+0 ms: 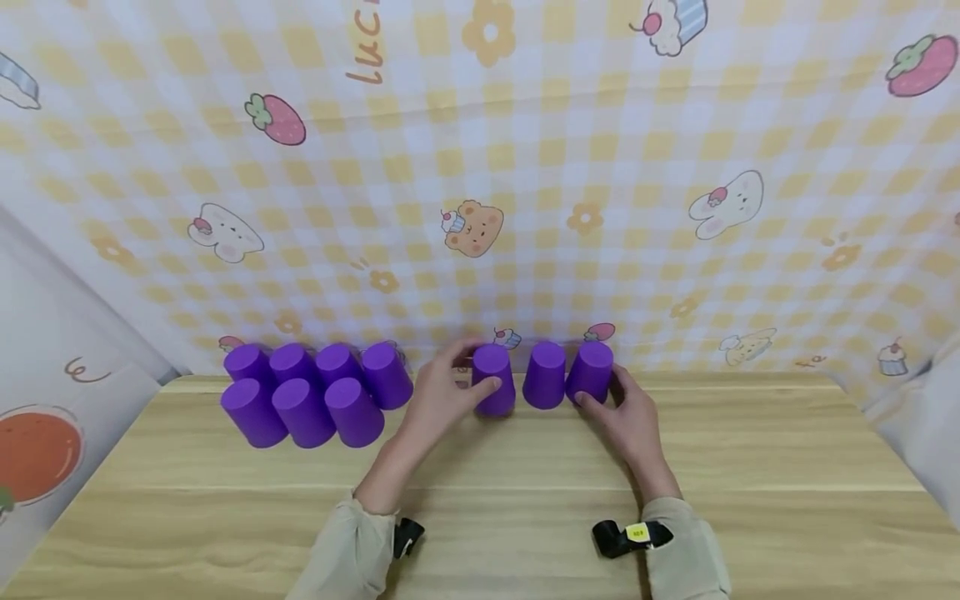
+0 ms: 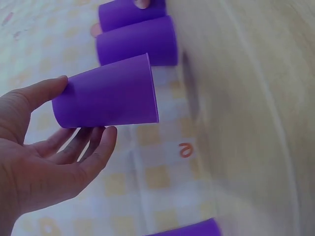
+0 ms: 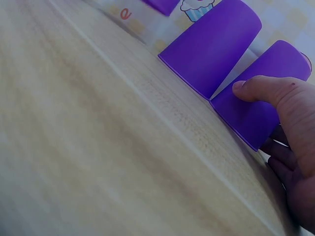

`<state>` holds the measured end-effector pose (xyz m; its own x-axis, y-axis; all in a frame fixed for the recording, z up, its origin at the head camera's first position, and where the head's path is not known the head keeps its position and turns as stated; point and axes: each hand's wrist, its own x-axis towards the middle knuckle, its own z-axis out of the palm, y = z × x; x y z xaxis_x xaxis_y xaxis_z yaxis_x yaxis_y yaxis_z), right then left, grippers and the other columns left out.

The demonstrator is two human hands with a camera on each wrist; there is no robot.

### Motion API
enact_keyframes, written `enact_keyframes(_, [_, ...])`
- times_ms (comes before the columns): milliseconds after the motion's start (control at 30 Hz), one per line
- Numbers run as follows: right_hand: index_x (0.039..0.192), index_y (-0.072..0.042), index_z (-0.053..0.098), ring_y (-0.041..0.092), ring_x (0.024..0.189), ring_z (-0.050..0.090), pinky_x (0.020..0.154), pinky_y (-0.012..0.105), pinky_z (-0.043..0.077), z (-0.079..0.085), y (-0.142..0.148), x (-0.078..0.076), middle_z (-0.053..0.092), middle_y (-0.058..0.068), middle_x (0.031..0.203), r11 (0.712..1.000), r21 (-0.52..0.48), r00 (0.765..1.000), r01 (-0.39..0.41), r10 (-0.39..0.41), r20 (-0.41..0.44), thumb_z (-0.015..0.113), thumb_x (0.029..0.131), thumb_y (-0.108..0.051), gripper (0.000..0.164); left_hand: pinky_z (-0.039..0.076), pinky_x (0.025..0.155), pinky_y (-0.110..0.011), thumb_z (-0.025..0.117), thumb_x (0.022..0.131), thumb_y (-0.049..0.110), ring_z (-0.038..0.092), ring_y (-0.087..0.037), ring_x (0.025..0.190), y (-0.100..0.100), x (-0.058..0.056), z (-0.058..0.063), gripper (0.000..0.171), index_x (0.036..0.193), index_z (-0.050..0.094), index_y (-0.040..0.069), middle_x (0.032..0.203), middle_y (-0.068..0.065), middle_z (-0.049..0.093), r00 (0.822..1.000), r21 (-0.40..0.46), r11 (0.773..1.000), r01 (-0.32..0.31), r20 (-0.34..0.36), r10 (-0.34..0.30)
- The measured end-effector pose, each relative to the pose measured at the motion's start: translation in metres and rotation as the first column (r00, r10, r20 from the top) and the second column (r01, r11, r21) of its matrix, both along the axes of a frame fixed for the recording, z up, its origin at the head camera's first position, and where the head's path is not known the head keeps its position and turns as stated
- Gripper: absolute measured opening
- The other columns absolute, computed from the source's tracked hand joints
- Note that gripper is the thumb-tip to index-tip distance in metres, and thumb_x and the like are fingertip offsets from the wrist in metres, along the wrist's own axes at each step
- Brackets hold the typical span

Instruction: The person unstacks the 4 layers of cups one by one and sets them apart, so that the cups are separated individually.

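Between the thumb and fingers of my left hand (image 1: 441, 393) is an upside-down purple cup (image 1: 492, 392). The left wrist view shows this cup (image 2: 106, 93) with its rim raised off the tabletop. My right hand (image 1: 628, 417) grips another upside-down purple cup (image 1: 590, 371), its thumb across the near side and its other fingers partly hidden behind. That cup (image 3: 275, 93) stands on the table, rim touching the rim of a middle purple cup (image 1: 544, 375). The middle cup also stands mouth down, between the two held ones.
Left of my left hand, several upside-down purple cups (image 1: 303, 412) stand close together in two rows on the wooden table (image 1: 510, 492). A yellow checked cloth (image 1: 585, 275) with cartoon prints hangs right behind the table's back edge. Black wrist straps (image 1: 615, 540) sit at both sleeves.
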<state>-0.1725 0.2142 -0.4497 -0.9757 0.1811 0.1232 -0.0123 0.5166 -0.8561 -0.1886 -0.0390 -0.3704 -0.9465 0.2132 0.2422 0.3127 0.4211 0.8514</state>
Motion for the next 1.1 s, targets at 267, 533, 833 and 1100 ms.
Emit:
enact_keyframes(267, [0.137, 0.001, 0.039, 0.037, 0.125, 0.041, 0.104, 0.043, 0.034, -0.002, 0.0, -0.001, 0.044, 0.025, 0.135, 1.0, 0.002, 1.0, 0.002, -0.002, -0.009, 0.072, 0.082, -0.025, 0.069, 0.053, 0.081, -0.038, 0.077, 0.076, 0.012, 0.056, -0.022, 0.105, -0.016, 0.014, 0.014, 0.052, 0.124, 0.057, 0.007, 0.113, -0.006, 0.061, 1.0, -0.037, 0.999, -0.024, -0.005, 0.024])
enact_keyframes(533, [0.137, 0.0, 0.039, 0.037, 0.126, 0.04, 0.104, 0.042, 0.034, -0.004, 0.001, 0.0, 0.043, 0.025, 0.135, 1.0, -0.005, 1.0, -0.006, 0.006, -0.001, 0.073, 0.082, -0.026, 0.07, 0.052, 0.082, -0.035, 0.078, 0.075, 0.014, 0.054, -0.017, 0.107, -0.028, 0.024, 0.017, 0.05, 0.121, 0.058, 0.012, 0.114, -0.002, 0.06, 0.999, -0.052, 0.998, -0.046, 0.006, 0.047])
enact_keyframes(833, [0.137, 0.0, 0.038, 0.037, 0.125, 0.041, 0.104, 0.042, 0.034, -0.005, 0.002, 0.0, 0.043, 0.026, 0.135, 1.0, 0.012, 1.0, 0.0, 0.0, 0.002, 0.072, 0.082, -0.027, 0.071, 0.05, 0.088, -0.036, 0.079, 0.074, 0.015, 0.054, -0.016, 0.11, -0.04, 0.035, 0.024, 0.051, 0.121, 0.058, 0.015, 0.118, 0.002, 0.058, 0.999, -0.007, 0.999, -0.033, 0.024, 0.033])
enact_keyframes(1100, [0.138, 0.001, 0.038, 0.037, 0.126, 0.04, 0.105, 0.043, 0.034, -0.004, 0.002, -0.001, 0.043, 0.025, 0.135, 1.0, 0.005, 1.0, -0.006, 0.006, 0.005, 0.071, 0.083, -0.029, 0.071, 0.051, 0.087, -0.036, 0.08, 0.074, 0.017, 0.057, -0.013, 0.106, -0.048, 0.041, 0.029, 0.049, 0.118, 0.057, 0.019, 0.113, 0.004, 0.06, 0.998, -0.015, 0.999, -0.041, 0.04, 0.042])
